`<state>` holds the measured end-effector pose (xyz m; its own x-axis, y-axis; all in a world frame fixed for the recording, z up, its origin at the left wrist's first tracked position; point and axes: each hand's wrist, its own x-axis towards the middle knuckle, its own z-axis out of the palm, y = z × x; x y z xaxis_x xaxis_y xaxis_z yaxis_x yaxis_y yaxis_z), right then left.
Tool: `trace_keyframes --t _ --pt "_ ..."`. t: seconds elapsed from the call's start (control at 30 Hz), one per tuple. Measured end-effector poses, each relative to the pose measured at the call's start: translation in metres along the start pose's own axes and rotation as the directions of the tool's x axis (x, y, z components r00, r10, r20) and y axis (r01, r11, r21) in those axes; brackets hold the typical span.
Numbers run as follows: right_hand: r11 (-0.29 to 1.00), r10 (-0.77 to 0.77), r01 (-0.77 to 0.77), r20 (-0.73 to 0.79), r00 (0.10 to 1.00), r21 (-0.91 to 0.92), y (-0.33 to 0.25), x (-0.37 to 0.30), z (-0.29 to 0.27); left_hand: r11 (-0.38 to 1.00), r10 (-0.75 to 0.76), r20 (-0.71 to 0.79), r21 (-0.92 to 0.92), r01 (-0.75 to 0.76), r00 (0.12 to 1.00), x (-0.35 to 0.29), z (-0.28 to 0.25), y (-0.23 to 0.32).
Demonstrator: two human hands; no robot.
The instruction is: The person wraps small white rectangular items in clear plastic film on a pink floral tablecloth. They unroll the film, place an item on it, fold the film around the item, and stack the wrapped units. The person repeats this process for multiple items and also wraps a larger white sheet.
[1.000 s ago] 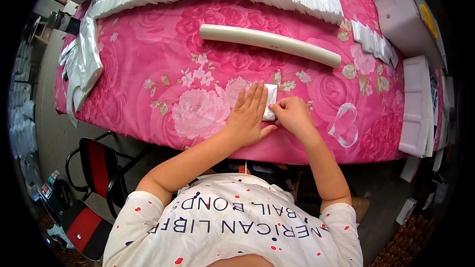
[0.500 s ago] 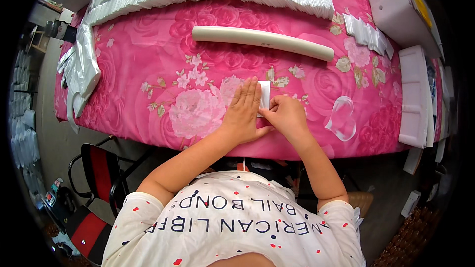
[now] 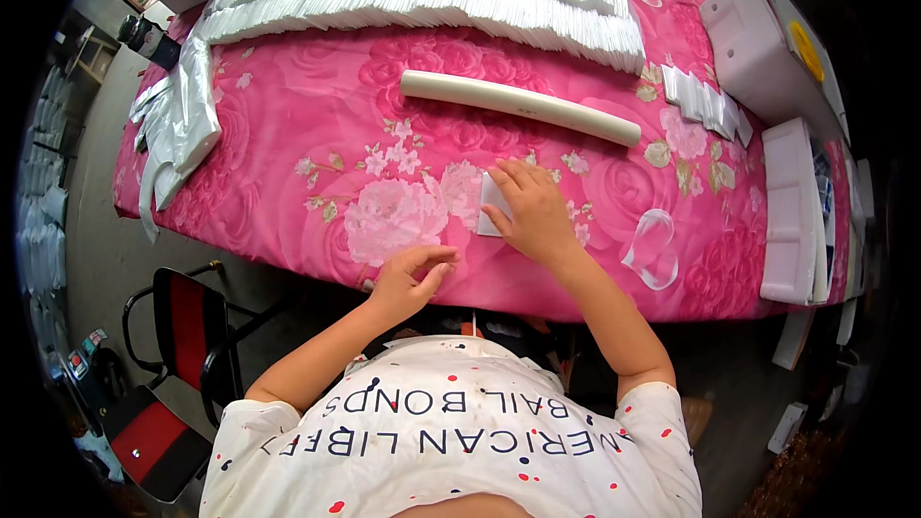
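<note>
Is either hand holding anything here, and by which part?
Nothing is gripped. The right hand lies flat on a small white folded piece, pressing its right part to the pink floral cloth. The left hand holds nothing.

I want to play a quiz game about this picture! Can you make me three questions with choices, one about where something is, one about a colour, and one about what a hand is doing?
1. Where does the long white tube lie?
A. On the floor
B. On the table, beyond the hands
C. On the chair

2. What colour is the tablecloth?
A. Pink with flowers
B. Plain green
C. Blue stripes

3. What is the right hand doing?
A. Lifting the tube
B. Hanging in the air
C. Pressing flat on a small white piece

Answers: 1 B, the tube lies on the cloth beyond the fingers. 2 A, roses cover the pink cloth. 3 C, the palm rests on the piece, while the left hand is at the table edge.
</note>
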<state>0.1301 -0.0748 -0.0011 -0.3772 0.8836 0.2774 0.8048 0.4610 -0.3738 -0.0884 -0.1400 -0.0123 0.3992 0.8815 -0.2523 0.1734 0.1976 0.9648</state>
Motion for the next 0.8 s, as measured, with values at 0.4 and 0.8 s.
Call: trace_keyframes --t 0.4,0.8 --pt "0.867 -0.073 -0.106 0.335 0.939 0.487 -0.143 -0.044 0.077 0.894 -0.436 -0.236 -0.223 0.388 0.868 -0.073 -0.026 -0.052" --pt "0.295 0.271 -0.417 0.343 0.899 0.86 -0.033 -0.049 0.005 0.824 -0.189 -0.054 -0.552 0.128 0.981 0.003 0.007 0.011"
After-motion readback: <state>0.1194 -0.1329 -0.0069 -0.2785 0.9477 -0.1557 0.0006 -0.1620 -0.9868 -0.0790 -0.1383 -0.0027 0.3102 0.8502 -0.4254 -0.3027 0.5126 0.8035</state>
